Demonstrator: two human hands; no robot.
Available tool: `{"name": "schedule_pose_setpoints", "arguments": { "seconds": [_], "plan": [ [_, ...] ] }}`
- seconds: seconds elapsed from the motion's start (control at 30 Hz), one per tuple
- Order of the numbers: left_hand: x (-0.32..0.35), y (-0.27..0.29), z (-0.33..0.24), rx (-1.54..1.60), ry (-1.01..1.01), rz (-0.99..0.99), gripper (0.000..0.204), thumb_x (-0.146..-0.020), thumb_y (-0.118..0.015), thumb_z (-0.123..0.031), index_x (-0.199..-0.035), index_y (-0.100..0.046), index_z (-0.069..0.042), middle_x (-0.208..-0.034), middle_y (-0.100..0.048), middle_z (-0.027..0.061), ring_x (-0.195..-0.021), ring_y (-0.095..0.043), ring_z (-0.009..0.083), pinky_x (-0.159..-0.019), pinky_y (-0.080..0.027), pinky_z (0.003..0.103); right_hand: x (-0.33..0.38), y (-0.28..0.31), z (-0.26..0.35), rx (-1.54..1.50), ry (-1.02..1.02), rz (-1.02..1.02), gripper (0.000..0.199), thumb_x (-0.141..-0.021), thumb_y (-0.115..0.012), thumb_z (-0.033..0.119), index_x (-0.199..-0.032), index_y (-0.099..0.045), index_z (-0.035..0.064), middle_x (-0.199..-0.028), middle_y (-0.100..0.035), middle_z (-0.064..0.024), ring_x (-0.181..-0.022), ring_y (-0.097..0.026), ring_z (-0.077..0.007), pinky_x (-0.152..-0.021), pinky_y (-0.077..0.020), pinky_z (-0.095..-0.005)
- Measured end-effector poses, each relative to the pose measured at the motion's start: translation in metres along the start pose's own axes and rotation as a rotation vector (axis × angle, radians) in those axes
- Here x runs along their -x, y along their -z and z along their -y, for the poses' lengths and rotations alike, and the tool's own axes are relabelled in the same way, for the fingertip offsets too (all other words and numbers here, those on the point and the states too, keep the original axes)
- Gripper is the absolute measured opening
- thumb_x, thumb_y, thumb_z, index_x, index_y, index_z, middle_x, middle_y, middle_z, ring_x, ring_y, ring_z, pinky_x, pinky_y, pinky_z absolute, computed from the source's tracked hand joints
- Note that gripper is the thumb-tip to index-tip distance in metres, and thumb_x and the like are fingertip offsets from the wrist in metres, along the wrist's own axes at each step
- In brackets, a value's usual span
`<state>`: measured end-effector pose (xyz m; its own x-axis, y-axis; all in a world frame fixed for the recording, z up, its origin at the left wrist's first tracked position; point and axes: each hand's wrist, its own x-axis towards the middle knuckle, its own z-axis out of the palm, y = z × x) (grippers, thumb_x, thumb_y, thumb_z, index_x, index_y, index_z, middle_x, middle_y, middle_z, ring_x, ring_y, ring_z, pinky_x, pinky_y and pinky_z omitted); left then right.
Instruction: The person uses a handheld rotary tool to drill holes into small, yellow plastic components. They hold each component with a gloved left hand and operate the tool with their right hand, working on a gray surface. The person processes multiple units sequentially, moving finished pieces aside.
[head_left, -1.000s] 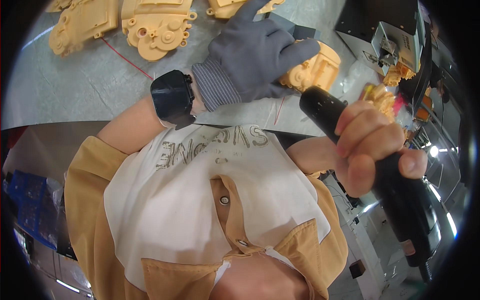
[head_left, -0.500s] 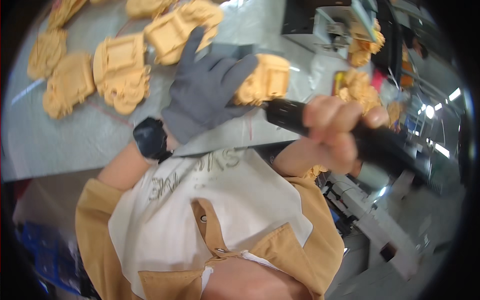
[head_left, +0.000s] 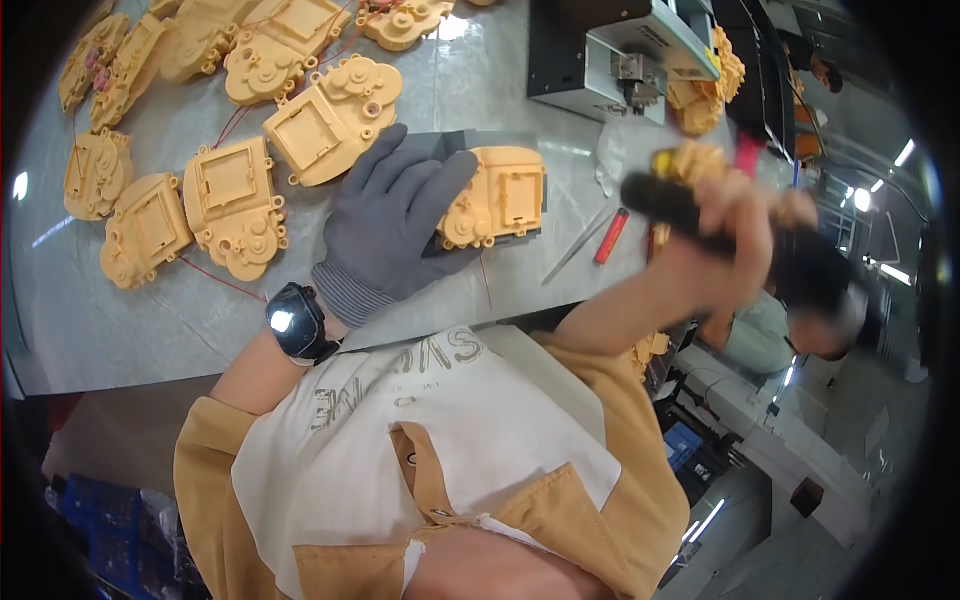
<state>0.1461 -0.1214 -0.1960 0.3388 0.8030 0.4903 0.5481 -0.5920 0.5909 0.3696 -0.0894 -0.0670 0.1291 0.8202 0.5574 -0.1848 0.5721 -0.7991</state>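
Observation:
My left hand [head_left: 390,220], in a grey glove with a watch at the wrist, presses on a yellow plastic housing [head_left: 515,195] with its thumb and fingers around the left side. That housing has a rectangular recess and rests on a dark block [head_left: 450,147] on the table. Off to the right, my bare right hand [head_left: 735,235] is wrapped round a black power screwdriver [head_left: 665,205], raised and smeared by motion. Its tip points left, well apart from the housing. Another yellow housing [head_left: 325,130] lies just beyond my left fingers.
Several more yellow housings [head_left: 235,205] with thin red wires spread over the table's left side. A small red cylinder [head_left: 611,237] and a slim metal tool [head_left: 577,245] lie right of the block. A boxy machine [head_left: 560,60] stands behind, with yellow parts [head_left: 697,108] beside it.
The screwdriver in my right hand has moved right, away from the housing under my left hand. The red cylinder and metal tool now show. My left hand keeps its hold.

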Motion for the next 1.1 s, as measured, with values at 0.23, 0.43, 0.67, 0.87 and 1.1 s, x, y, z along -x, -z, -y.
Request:
{"name": "schedule_pose_setpoints", "arguments": {
  "seconds": [0.23, 0.43, 0.67, 0.87, 1.1],
  "plan": [
    [0.003, -0.001, -0.003, -0.01, -0.003, -0.002, 0.069, -0.06, -0.075, -0.035, -0.118, -0.052, -0.007, -0.094, -0.057, 0.0066, -0.099, -0.054, 0.0225, -0.095, -0.042, 0.041, 0.059, -0.033, 0.017, 0.014, -0.041, 0.115, 0.043, -0.076, -0.05, -0.003, -0.115, -0.034, 0.0057, -0.063, -0.047, -0.0084, -0.045, -0.045, -0.0193, -0.047, -0.0424, -0.0366],
    [0.001, -0.003, -0.001, 0.007, -0.001, -0.019, 0.073, -0.056, -0.077, -0.038, -0.118, -0.052, -0.008, -0.094, -0.057, 0.0062, -0.098, -0.054, 0.0225, -0.096, -0.042, 0.041, 0.057, -0.035, 0.016, 0.08, 0.015, 0.083, 0.044, -0.075, -0.049, -0.003, -0.115, -0.032, 0.007, -0.064, -0.047, -0.0093, -0.045, -0.046, -0.0202, -0.046, -0.0424, -0.037],
    [0.002, -0.004, -0.002, 0.016, 0.03, 0.002, 0.073, -0.058, -0.077, -0.038, -0.12, -0.052, -0.01, -0.095, -0.058, 0.0056, -0.095, -0.056, 0.0223, -0.098, -0.04, 0.042, 0.049, -0.036, 0.008, 0.064, -0.058, 0.16, 0.044, -0.076, -0.048, -0.005, -0.115, -0.032, 0.009, -0.065, -0.047, -0.0091, -0.047, -0.046, -0.0202, -0.047, -0.0425, -0.0375],
    [0.004, -0.001, -0.002, 0.039, 0.055, 0.06, 0.072, -0.06, -0.078, -0.034, -0.122, -0.05, -0.009, -0.101, -0.058, 0.0059, -0.097, -0.056, 0.0231, -0.101, -0.037, 0.044, 0.046, -0.034, 0.01, 0.088, -0.156, 0.262, 0.046, -0.078, -0.051, -0.006, -0.115, -0.031, 0.0119, -0.069, -0.048, -0.0094, -0.049, -0.047, -0.0205, -0.05, -0.0435, -0.0403],
    [0.004, -0.003, 0.0, 0.05, 0.045, 0.066, 0.073, -0.06, -0.078, -0.034, -0.122, -0.049, -0.01, -0.105, -0.057, 0.005, -0.098, -0.055, 0.0228, -0.1, -0.038, 0.044, 0.041, -0.036, 0.004, 0.127, -0.198, 0.29, 0.04, -0.074, -0.049, -0.006, -0.109, -0.039, 0.0089, -0.064, -0.045, -0.0061, -0.049, -0.044, -0.0166, -0.052, -0.0388, -0.0362]
  ]
}}
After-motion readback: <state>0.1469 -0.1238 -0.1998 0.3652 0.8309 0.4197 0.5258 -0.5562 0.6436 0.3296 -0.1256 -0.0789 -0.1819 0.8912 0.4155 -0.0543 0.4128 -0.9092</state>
